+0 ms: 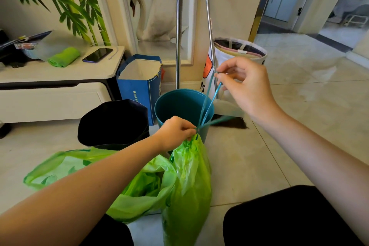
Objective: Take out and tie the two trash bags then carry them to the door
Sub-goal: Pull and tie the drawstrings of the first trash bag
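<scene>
- Tiled floor, wall with bamboo and swan decals, doorway open at upper right.
- Two green trash bags on the floor between the person's knees: one upright bag with its neck gathered, one slack bag lying open to its left, touching it.
- Two bins behind the bags: teal bin, no liner visible inside; black bin just left of it.
- Left hand pinched shut on the gathered neck of the upright bag, right at the knot point.
- Right hand raised above and to the right, thumb and fingertips closed on the blue drawstring; two strands run taut from it down to the left hand. One loose strand trails off to the right.
- One blue paper bag against the wall, one white laundry basket to the right.
- Two metal poles lean on the wall; which tools they belong to can't be told for sure.
- White cabinet at left carries one phone and one green roll.
</scene>
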`<state>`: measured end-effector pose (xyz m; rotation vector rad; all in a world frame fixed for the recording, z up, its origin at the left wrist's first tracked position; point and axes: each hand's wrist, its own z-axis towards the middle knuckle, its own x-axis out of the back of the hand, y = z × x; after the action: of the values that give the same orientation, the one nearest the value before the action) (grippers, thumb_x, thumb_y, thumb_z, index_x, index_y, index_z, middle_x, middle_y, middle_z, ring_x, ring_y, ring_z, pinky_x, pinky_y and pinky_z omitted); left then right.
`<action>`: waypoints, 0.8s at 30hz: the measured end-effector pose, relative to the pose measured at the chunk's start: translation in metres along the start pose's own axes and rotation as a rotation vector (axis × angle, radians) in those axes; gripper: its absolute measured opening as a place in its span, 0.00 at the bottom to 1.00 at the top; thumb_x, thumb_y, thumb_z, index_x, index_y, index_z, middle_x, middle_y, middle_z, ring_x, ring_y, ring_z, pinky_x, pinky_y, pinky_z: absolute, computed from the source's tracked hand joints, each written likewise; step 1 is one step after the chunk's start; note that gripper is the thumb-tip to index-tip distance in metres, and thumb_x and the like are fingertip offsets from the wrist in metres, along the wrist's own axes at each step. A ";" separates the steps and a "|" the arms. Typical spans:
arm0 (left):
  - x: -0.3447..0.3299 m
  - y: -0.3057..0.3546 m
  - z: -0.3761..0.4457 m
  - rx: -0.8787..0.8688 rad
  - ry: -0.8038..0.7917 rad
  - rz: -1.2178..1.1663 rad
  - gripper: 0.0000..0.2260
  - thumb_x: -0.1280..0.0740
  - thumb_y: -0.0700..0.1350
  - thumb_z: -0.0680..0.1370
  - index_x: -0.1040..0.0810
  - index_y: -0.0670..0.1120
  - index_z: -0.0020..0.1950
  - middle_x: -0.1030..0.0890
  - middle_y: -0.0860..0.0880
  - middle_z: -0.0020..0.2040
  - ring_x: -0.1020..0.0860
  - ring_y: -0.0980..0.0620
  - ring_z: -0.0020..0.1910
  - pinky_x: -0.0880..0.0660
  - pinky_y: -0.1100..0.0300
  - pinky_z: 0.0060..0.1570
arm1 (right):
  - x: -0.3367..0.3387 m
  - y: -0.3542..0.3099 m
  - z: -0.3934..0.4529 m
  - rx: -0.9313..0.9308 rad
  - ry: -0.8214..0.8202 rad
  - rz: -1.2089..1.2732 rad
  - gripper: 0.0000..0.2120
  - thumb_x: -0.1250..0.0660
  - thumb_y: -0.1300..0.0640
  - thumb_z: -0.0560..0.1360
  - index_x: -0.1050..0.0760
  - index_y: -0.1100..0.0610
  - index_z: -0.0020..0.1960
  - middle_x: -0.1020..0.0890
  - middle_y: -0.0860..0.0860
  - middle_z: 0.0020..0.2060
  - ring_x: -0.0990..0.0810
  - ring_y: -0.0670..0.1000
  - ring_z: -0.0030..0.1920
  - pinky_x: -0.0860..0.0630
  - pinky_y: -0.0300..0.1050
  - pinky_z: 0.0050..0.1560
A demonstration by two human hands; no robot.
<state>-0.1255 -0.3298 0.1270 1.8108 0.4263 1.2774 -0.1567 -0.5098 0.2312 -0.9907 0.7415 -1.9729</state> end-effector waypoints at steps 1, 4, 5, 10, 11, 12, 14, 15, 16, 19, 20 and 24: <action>0.000 0.003 -0.002 -0.036 -0.047 0.070 0.09 0.36 0.42 0.79 0.16 0.43 0.46 0.21 0.53 0.33 0.28 0.59 0.30 0.29 0.65 0.35 | -0.001 -0.001 0.000 0.001 -0.010 0.006 0.05 0.31 0.64 0.73 0.21 0.54 0.45 0.18 0.45 0.40 0.18 0.46 0.42 0.18 0.45 0.46; 0.002 0.009 -0.003 -0.068 -0.135 0.127 0.09 0.38 0.39 0.78 0.19 0.45 0.44 0.22 0.49 0.37 0.29 0.57 0.32 0.31 0.66 0.35 | -0.003 0.001 0.002 -0.010 -0.012 0.031 0.05 0.32 0.64 0.73 0.21 0.54 0.45 0.17 0.46 0.40 0.18 0.46 0.42 0.18 0.47 0.46; 0.003 0.009 -0.004 -0.068 -0.150 0.125 0.08 0.38 0.38 0.77 0.19 0.44 0.44 0.22 0.46 0.38 0.29 0.56 0.33 0.31 0.65 0.36 | -0.003 0.002 0.002 -0.015 -0.010 0.033 0.05 0.32 0.64 0.73 0.21 0.54 0.46 0.17 0.47 0.40 0.18 0.47 0.43 0.18 0.48 0.47; 0.003 0.006 -0.005 -0.124 -0.188 0.091 0.08 0.31 0.44 0.74 0.18 0.41 0.48 0.23 0.33 0.42 0.29 0.50 0.37 0.29 0.55 0.41 | -0.003 0.008 0.003 -0.040 0.004 0.020 0.05 0.32 0.63 0.74 0.21 0.55 0.48 0.17 0.49 0.42 0.17 0.49 0.44 0.18 0.46 0.45; 0.002 0.006 -0.005 -0.134 -0.190 0.089 0.07 0.29 0.48 0.74 0.18 0.45 0.45 0.25 0.36 0.39 0.29 0.50 0.36 0.29 0.55 0.40 | -0.003 0.009 0.004 -0.048 0.007 0.026 0.05 0.32 0.64 0.74 0.21 0.56 0.48 0.17 0.49 0.42 0.17 0.49 0.44 0.18 0.45 0.44; 0.001 0.007 -0.006 -0.135 -0.188 0.085 0.06 0.28 0.50 0.73 0.18 0.50 0.39 0.27 0.40 0.34 0.30 0.52 0.34 0.31 0.56 0.39 | -0.003 0.010 0.004 -0.053 0.011 0.034 0.05 0.32 0.64 0.74 0.21 0.56 0.48 0.17 0.50 0.42 0.17 0.50 0.44 0.18 0.43 0.43; -0.001 0.010 -0.007 -0.137 -0.163 0.077 0.13 0.28 0.51 0.74 0.24 0.52 0.31 0.32 0.50 0.30 0.33 0.55 0.31 0.32 0.58 0.36 | -0.003 0.011 0.005 -0.061 0.018 0.045 0.05 0.32 0.64 0.74 0.21 0.57 0.48 0.17 0.51 0.42 0.17 0.49 0.43 0.18 0.41 0.41; -0.003 0.011 -0.008 -0.138 -0.148 0.076 0.14 0.29 0.50 0.74 0.25 0.49 0.30 0.31 0.52 0.29 0.34 0.56 0.29 0.33 0.61 0.35 | -0.004 0.012 0.005 -0.066 0.020 0.047 0.05 0.32 0.64 0.74 0.21 0.57 0.49 0.17 0.51 0.42 0.16 0.48 0.43 0.18 0.40 0.41; -0.004 0.012 -0.007 -0.139 -0.136 0.074 0.14 0.29 0.49 0.75 0.24 0.43 0.32 0.30 0.52 0.29 0.33 0.58 0.28 0.32 0.64 0.34 | -0.005 0.013 0.005 -0.076 0.022 0.049 0.05 0.33 0.64 0.75 0.22 0.57 0.50 0.17 0.51 0.42 0.16 0.48 0.41 0.18 0.40 0.41; -0.006 0.012 -0.005 -0.121 -0.122 0.019 0.14 0.30 0.48 0.76 0.20 0.37 0.38 0.22 0.47 0.32 0.30 0.58 0.28 0.31 0.65 0.33 | -0.008 0.017 0.004 -0.136 -0.004 0.124 0.07 0.35 0.63 0.76 0.26 0.57 0.53 0.17 0.53 0.45 0.15 0.49 0.36 0.18 0.44 0.39; -0.006 0.010 -0.005 -0.112 -0.116 -0.015 0.14 0.30 0.47 0.76 0.19 0.37 0.38 0.20 0.43 0.34 0.28 0.55 0.31 0.29 0.62 0.35 | -0.009 0.020 0.004 -0.172 -0.024 0.142 0.08 0.35 0.61 0.77 0.28 0.56 0.55 0.18 0.54 0.46 0.15 0.50 0.36 0.18 0.45 0.39; -0.003 0.006 -0.004 -0.039 -0.094 -0.182 0.13 0.33 0.44 0.78 0.18 0.35 0.42 0.15 0.43 0.41 0.18 0.49 0.46 0.22 0.55 0.52 | -0.013 0.040 0.000 -0.381 -0.229 -0.070 0.15 0.38 0.53 0.78 0.32 0.56 0.63 0.20 0.50 0.50 0.16 0.52 0.45 0.19 0.50 0.49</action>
<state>-0.1318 -0.3333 0.1301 1.7485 0.4987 1.0649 -0.1360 -0.5189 0.1961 -1.4579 0.9839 -1.7699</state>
